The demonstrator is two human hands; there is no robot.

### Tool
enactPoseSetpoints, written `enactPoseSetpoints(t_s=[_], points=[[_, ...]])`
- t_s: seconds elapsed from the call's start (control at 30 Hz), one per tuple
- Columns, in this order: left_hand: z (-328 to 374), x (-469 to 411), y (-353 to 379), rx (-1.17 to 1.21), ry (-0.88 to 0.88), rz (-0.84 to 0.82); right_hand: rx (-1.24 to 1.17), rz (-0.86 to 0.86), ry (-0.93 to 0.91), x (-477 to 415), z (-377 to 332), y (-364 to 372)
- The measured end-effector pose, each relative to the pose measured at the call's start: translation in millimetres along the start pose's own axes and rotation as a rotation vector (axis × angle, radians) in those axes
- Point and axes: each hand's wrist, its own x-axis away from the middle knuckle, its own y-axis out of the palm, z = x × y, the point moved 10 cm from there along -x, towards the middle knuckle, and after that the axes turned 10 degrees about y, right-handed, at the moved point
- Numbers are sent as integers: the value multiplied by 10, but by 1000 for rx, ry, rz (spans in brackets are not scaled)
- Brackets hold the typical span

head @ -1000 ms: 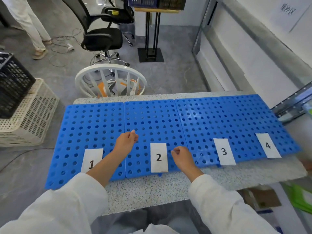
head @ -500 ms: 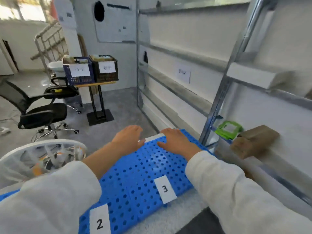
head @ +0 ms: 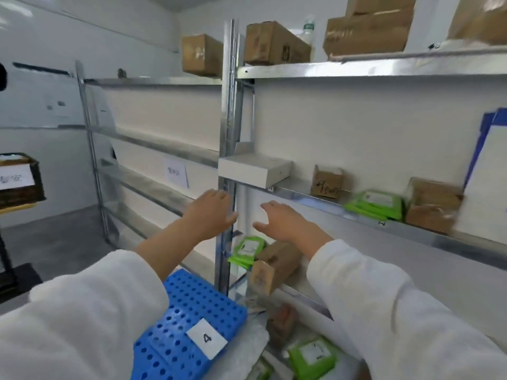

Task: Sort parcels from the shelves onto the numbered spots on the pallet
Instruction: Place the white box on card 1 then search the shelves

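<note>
My left hand and my right hand are both raised in front of the metal shelving, fingers spread, holding nothing. A white flat box lies on the middle shelf just above them. Below my right hand sit a green packet and a brown cardboard box. The blue perforated pallet shows at the bottom, with its paper label 4.
The middle shelf also carries a small brown box, green packets and another brown parcel. Larger cardboard boxes line the top shelf. A steel upright stands between my hands. More green packets lie low right.
My view swung from the pallet up and right to the shelves. Both hands lifted off the pallet and reached toward the shelf with the white box.
</note>
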Motion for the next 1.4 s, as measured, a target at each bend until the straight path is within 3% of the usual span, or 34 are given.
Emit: enactPoseSetpoints(t_s=[0.23,0.57,0.7,0.9,1.07,1.2,1.4], points=[[120,-799,-16,-206,215,-27,-92,62,36,-444,400,-424],[-660,-1640,379,-194,141,-55,-221,81,198,-1610,684,-435],[-1068,-2048,589,-118,54,-37,-266,22,199,-2134,742,-313],[-1513,-2447,924,-22,-100,-26,-541,85,391,-2656,971,-67],[-1846,-2540,1286,188,-327,-68,-799,42,464,-2858,1060,184],[-2011,-2630,1358,306,-386,10,-1016,-19,561,-2967,1120,339],[-2290,-2598,1562,635,-627,86,-1387,-61,731,-3046,1078,481]])
